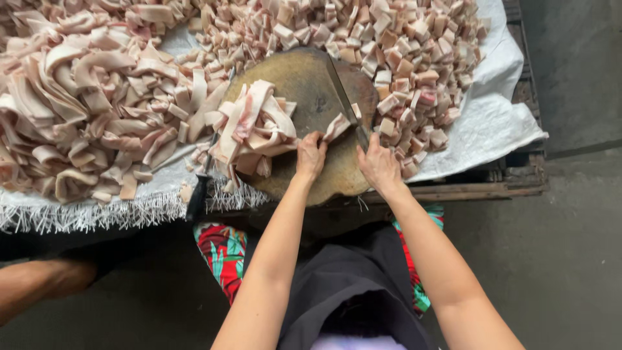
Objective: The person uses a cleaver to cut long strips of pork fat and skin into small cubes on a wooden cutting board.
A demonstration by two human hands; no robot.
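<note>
Pork strip [337, 126] lies on round wooden block [304, 91], near cleaver blade [342, 91]. Your left hand [311, 155] pins strip end, fingers curled together on it. Your right hand [379, 165] wraps cleaver handle, fingers closed. Keep left fingertips tucked back from edge; feed strip evenly. Uncut strips [84, 97] left, cubes [402, 52] right.

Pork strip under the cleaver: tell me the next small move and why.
Probably bring the cleaver down on the pork strip. The left hand pins its near end on the round chopping block, the right hand grips the handle, and the blade stands over it.
</note>
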